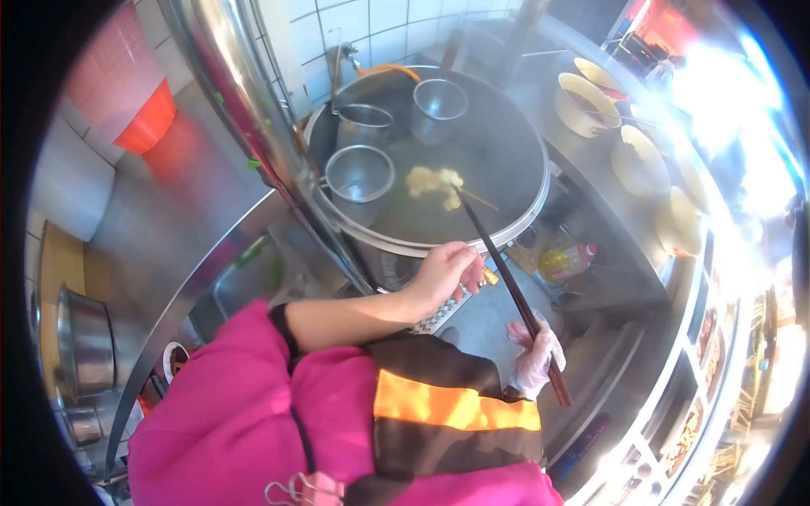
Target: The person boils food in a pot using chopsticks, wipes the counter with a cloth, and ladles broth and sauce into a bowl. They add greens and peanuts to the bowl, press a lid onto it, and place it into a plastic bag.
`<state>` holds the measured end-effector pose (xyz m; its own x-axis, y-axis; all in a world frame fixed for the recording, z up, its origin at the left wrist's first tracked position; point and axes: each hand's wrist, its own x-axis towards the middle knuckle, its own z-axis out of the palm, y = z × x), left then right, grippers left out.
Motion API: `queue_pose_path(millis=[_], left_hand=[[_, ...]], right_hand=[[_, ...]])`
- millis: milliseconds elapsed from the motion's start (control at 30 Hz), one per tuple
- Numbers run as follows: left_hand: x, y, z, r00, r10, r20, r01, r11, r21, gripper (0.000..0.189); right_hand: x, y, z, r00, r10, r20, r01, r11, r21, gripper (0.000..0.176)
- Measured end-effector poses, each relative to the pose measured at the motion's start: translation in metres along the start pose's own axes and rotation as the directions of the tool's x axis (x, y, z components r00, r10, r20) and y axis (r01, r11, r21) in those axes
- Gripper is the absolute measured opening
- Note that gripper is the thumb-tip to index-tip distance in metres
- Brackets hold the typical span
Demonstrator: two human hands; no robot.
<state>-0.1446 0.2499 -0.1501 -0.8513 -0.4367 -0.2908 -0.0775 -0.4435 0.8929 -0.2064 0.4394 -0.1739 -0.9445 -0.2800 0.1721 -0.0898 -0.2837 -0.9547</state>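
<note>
Where the gloved right hand [534, 352] closes tight round the chopsticks [506, 287], I see the two dark sticks run up and away from the grip. Their tips reach a pale clump of noodles [433, 180] floating in the big pot [396, 244]. Just above the grip and slightly left, the left hand [440, 274] sits by the pot's near rim with its fingers curled. A small yellow thing [489, 276] shows at its fingertips, and I cannot tell whether it is held. Beyond the noodles, three metal strainers [361, 174] stand in the water. Right of the grip lies a bottle [567, 260], and farther up that side bowls [574, 118] line the counter. A shiny steel rail [215, 76] slants across left of the pot. The pink jacket [253, 405] covers whatever lies below the grip. Glare whites out the far right, so I can make out little on the shelves there.
</note>
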Motion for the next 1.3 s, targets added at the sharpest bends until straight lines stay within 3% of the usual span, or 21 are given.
queue_pose_path(millis=[67, 100, 133, 233, 400, 500, 567, 633, 667, 700, 833, 900, 933, 967, 1000, 1067, 1100, 1133, 1167, 1200, 1300], left_hand=[[-0.006, 0.017, 0.0, 0.993, 0.08, 0.082, -0.088, 0.991, 0.1, 0.017], [-0.002, 0.03, -0.001, 0.839, 0.526, 0.139, -0.498, 0.64, 0.586, 0.014], [0.004, 0.038, -0.003, 0.516, 0.751, 0.413, -0.583, -0.045, 0.811, 0.014], [0.026, 0.052, -0.001, 0.541, 0.745, 0.39, -0.486, -0.101, 0.868, 0.023], [0.043, 0.053, -0.007, 0.525, 0.635, 0.567, -0.505, -0.304, 0.808, 0.019], [0.032, 0.055, -0.003, 0.458, 0.702, 0.546, -0.51, -0.296, 0.808, 0.014], [0.019, 0.058, 0.005, 0.452, 0.792, 0.409, -0.497, -0.157, 0.853, 0.007], [0.021, 0.066, 0.01, 0.409, 0.806, 0.429, -0.476, -0.212, 0.853, 0.006], [0.018, 0.068, 0.01, 0.382, 0.819, 0.427, -0.438, -0.247, 0.865, 0.004], [0.014, 0.068, 0.01, 0.358, 0.826, 0.435, -0.44, -0.262, 0.859, 0.004], [-0.006, 0.071, 0.017, 0.497, 0.77, 0.401, -0.446, -0.17, 0.879, 0.008], [-0.018, 0.07, 0.03, 0.592, 0.786, 0.179, -0.407, 0.1, 0.908, 0.008], [-0.023, 0.066, 0.031, 0.685, 0.728, -0.005, -0.344, 0.329, 0.879, 0.015], [-0.025, 0.06, 0.028, 0.676, 0.737, 0.003, -0.349, 0.317, 0.882, 0.015], [-0.023, 0.051, 0.023, 0.668, 0.737, -0.104, -0.39, 0.466, 0.794, 0.016], [-0.012, 0.025, 0.002, 0.62, 0.731, -0.284, -0.422, 0.616, 0.666, 0.018], [-0.023, 0.031, 0.003, 0.617, 0.733, -0.288, -0.417, 0.614, 0.67, 0.018], [-0.037, 0.04, 0.005, 0.824, 0.443, -0.353, -0.216, 0.822, 0.527, 0.017], [-0.049, 0.042, 0.005, 0.928, 0.091, -0.362, 0.05, 0.931, 0.362, 0.016], [-0.048, 0.031, -0.005, 0.95, -0.014, -0.313, 0.096, 0.964, 0.247, 0.015], [-0.052, 0.014, -0.011, 0.976, -0.021, -0.218, 0.025, 1.0, 0.016, 0.012]], right_hand=[[-0.004, 0.001, -0.001, 1.0, 0.0, -0.002, 0.0, 1.0, 0.012, 0.046], [-0.008, 0.001, -0.002, 1.0, -0.001, -0.005, 0.001, 1.0, 0.02, 0.047], [-0.011, 0.001, -0.001, 1.0, 0.002, -0.014, -0.001, 1.0, 0.02, 0.047], [-0.02, 0.001, 0.004, 1.0, -0.004, -0.011, 0.004, 0.999, -0.042, 0.05], [-0.025, 0.001, 0.002, 0.997, -0.069, 0.03, 0.07, 0.996, -0.055, 0.04], [-0.029, -0.001, 0.001, 0.977, -0.192, 0.092, 0.19, 0.981, 0.03, 0.033], [-0.033, -0.008, 0.001, 0.974, -0.204, 0.102, 0.202, 0.979, 0.034, 0.025], [-0.029, -0.012, -0.007, 0.969, -0.178, 0.174, 0.188, 0.981, -0.046, 0.02], [-0.027, -0.011, -0.01, 0.93, -0.283, 0.234, 0.313, 0.945, -0.099, 0.018], [-0.03, -0.012, -0.012, 0.942, -0.243, 0.233, 0.246, 0.969, 0.013, 0.019], [-0.037, -0.016, -0.031, 0.922, -0.183, 0.34, 0.182, 0.983, 0.034, 0.023], [-0.034, -0.019, -0.045, 0.873, 0.157, 0.461, -0.045, 0.969, -0.245, 0.033], [-0.027, -0.023, -0.053, 0.76, 0.216, 0.613, 0.042, 0.925, -0.378, 0.043], [-0.035, 0.004, -0.057, 0.795, 0.073, 0.602, -0.078, 0.997, -0.017, 0.043], [-0.034, 0.01, -0.055, 0.796, 0.061, 0.602, -0.072, 0.997, -0.006, 0.043], [-0.038, 0.017, -0.055, 0.717, -0.211, 0.664, 0.544, 0.765, -0.345, 0.029], [-0.035, -0.03, -0.044, 0.61, -0.418, 0.673, 0.742, 0.599, -0.301, 0.031], [-0.035, -0.021, -0.043, 0.572, -0.547, 0.612, 0.798, 0.544, -0.26, 0.032], [-0.036, -0.018, -0.04, 0.523, -0.658, 0.542, 0.845, 0.486, -0.224, 0.034], [-0.04, -0.018, -0.042, 0.525, -0.652, 0.546, 0.84, 0.5, -0.211, 0.034], [-0.043, -0.019, -0.051, 0.496, -0.422, 0.759, 0.857, 0.379, -0.349, 0.05]])
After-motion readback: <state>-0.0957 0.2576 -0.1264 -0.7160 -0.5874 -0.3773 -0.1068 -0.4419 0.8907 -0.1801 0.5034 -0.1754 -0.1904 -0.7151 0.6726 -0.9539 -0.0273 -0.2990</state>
